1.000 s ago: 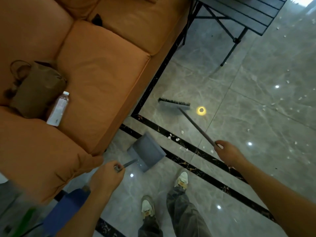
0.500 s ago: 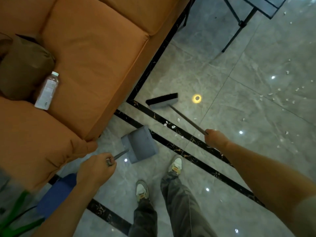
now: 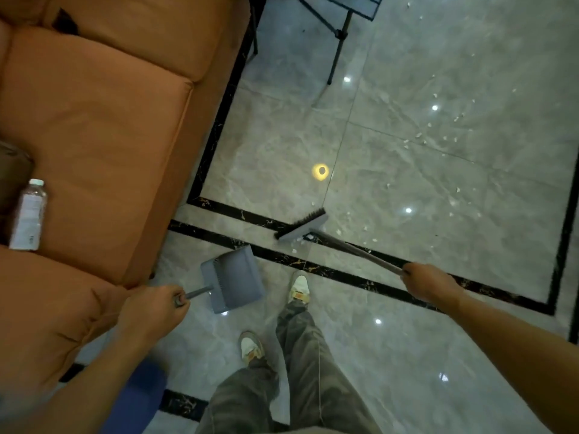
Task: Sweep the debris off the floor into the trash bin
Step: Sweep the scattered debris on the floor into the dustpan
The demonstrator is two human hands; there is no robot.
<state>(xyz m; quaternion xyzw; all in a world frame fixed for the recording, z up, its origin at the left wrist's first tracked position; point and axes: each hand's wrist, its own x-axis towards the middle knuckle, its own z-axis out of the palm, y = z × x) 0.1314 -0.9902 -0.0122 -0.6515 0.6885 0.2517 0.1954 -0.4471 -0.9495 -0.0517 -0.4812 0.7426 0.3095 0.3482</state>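
Observation:
My right hand (image 3: 430, 281) grips the long handle of a grey broom (image 3: 302, 225), whose black bristles rest on the black floor border. White debris bits (image 3: 340, 231) lie just behind the broom head, and several more are scattered on the grey tiles at the right (image 3: 423, 140). My left hand (image 3: 155, 308) grips the short handle of a grey dustpan (image 3: 233, 281), which sits on the floor left of the broom, its mouth toward the border. No trash bin is in view.
An orange sofa (image 3: 103, 126) fills the left, with a plastic bottle (image 3: 29, 214) on its seat. Black folding table legs (image 3: 336, 48) stand at the top. My two shoes (image 3: 299, 286) are below the dustpan. A blue object (image 3: 134, 399) lies at lower left.
The broom head has been drawn back toward me, from the open tile onto the black border, dragging some white bits along. The dustpan stays held in about the same place.

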